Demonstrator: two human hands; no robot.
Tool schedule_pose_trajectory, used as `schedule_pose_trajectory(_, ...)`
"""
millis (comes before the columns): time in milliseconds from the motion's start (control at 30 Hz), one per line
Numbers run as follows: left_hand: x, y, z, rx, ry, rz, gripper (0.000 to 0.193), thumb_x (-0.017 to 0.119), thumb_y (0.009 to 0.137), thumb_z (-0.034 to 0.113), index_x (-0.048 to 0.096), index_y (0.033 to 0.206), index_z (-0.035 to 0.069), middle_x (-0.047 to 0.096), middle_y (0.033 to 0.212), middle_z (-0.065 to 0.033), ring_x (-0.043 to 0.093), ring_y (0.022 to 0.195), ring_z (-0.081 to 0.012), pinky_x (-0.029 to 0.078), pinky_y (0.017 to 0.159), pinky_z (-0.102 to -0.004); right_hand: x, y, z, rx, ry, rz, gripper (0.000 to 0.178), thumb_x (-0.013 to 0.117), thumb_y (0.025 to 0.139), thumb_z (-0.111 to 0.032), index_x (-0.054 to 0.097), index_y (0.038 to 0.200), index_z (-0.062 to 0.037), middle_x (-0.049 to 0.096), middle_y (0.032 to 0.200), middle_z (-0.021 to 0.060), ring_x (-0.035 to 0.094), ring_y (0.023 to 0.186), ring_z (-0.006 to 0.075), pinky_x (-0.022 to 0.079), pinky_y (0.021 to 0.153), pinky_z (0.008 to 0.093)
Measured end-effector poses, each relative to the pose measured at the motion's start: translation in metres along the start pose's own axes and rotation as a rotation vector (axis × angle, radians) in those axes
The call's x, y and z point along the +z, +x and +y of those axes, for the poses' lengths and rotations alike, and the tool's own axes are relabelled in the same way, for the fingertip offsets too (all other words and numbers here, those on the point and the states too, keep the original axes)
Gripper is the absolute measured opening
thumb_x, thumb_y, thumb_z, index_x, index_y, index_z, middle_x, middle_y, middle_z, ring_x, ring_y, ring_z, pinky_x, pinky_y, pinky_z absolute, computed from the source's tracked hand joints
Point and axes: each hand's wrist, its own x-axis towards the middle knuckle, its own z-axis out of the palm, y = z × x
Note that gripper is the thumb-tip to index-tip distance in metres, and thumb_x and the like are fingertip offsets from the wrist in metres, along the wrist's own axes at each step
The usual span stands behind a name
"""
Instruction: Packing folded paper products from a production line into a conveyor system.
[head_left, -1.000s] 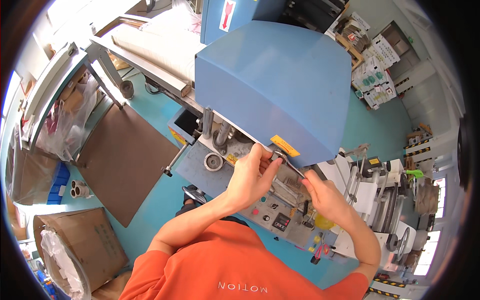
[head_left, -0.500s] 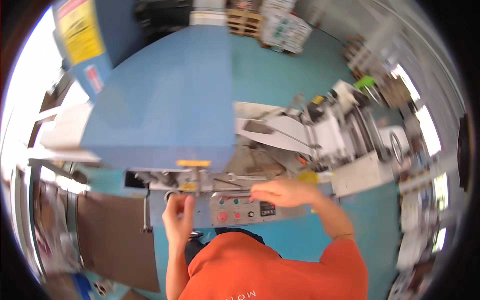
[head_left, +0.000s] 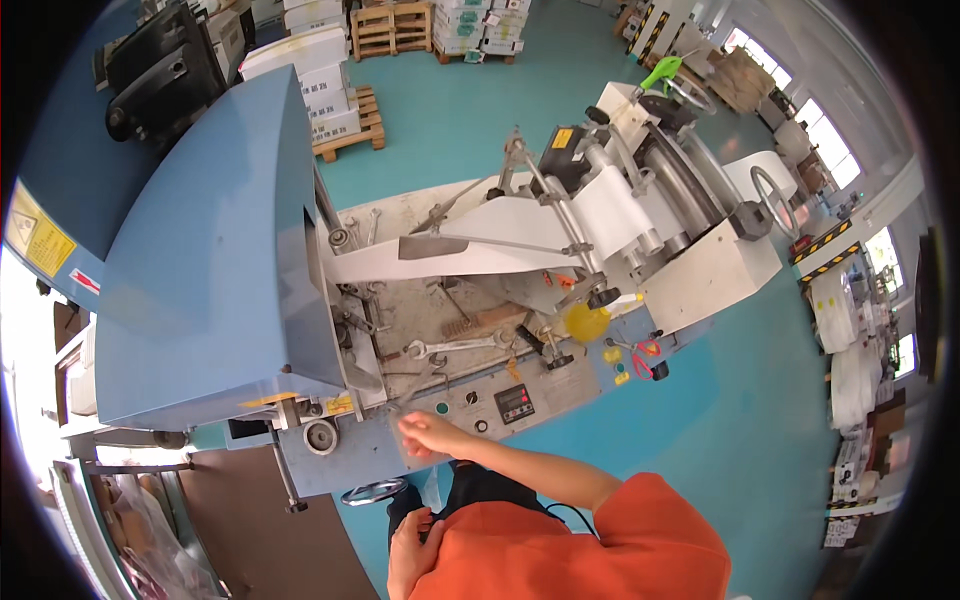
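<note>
My right hand (head_left: 430,436) reaches in from the right over the left end of the machine's control panel (head_left: 480,405), hiding part of it. Its fingers point left, slightly spread and bent, and nothing shows in them; whether they touch the panel I cannot tell. A green button (head_left: 442,408), a black knob (head_left: 471,398) and a small display (head_left: 515,402) lie just beyond it. Held low against my orange shirt, my left hand (head_left: 410,553) has its fingers curled, with nothing visible in it. A handwheel (head_left: 374,492) sits between that hand and the machine.
A big blue machine cover (head_left: 200,270) rises at left. Wrenches (head_left: 455,345) lie on the machine bed, under a white web (head_left: 450,260) running to rollers (head_left: 680,180). Red-handled scissors (head_left: 645,352) rest at the panel's right. Boxes on pallets (head_left: 345,125) stand behind.
My view has swung, bringing more of the bed and rollers into sight. My right hand has moved to the panel's left end; my left hand has dropped from there to my body.
</note>
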Motion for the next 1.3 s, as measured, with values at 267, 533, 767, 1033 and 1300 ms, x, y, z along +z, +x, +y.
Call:
schedule_pose_trajectory(267,-0.017,-0.041,-0.059,-0.092,0.032,0.05,0.028,0.073,0.085,0.025,0.069,0.098,0.0,0.069,0.089,-0.0171,0.069,0.078,-0.0272,0.054,0.068,-0.0344,0.075,-0.015,0.095,-0.241,-0.645,-0.242,0.028,0.061,0.094,-0.031,0.061,0.095,-0.0028,0.065,0.076,0.0055,0.061,0.063,0.0155,0.05,0.06,0.0337)
schedule_pose_trajectory(533,-0.095,-0.095,-0.151,-0.208,-0.028,-0.017,0.036,0.07,0.089,0.035,0.064,0.082,0.0,0.066,0.068,-0.0135,0.062,0.059,-0.0209,0.05,0.059,-0.0345,0.191,-0.02,0.142,0.069,-0.853,-0.395,0.035,0.06,0.092,-0.038,0.065,0.092,-0.0039,0.069,0.076,0.012,0.066,0.068,0.0246,0.05,0.064,0.0387)
schedule_pose_trajectory(767,-0.174,-0.156,-0.268,-0.104,-0.03,0.355,0.031,0.066,0.092,0.028,0.062,0.077,0.001,0.063,0.061,-0.0144,0.064,0.053,-0.0234,0.047,0.053,-0.0364,0.339,0.032,0.187,-0.233,-1.111,-0.588,0.027,0.062,0.088,-0.03,0.063,0.093,-0.0034,0.068,0.089,0.0177,0.065,0.085,0.0361,0.05,0.072,0.0474)
schedule_pose_trajectory(1033,-0.288,-0.165,-0.312,-0.114,-0.038,0.491,0.02,0.065,0.092,0.019,0.063,0.085,0.0,0.061,0.062,-0.0103,0.06,0.053,-0.0199,0.047,0.054,-0.0317,0.389,0.097,0.178,0.055,-1.446,-0.358,0.069,0.061,0.079,-0.063,0.059,0.128,-0.0158,0.053,0.131,0.018,0.042,0.129,0.0384,0.036,0.099,0.0577)
schedule_pose_trajectory(1300,-0.438,-0.117,-0.339,0.101,-0.023,0.339,0.018,0.066,0.089,0.014,0.064,0.102,0.001,0.067,0.085,-0.0137,0.067,0.075,-0.0248,0.053,0.068,-0.0345,0.446,0.16,0.122,0.37,-1.392,-0.271,0.084,0.044,0.083,-0.071,0.066,0.114,0.004,0.062,0.121,0.0255,0.058,0.116,0.0383,0.045,0.096,0.0461)
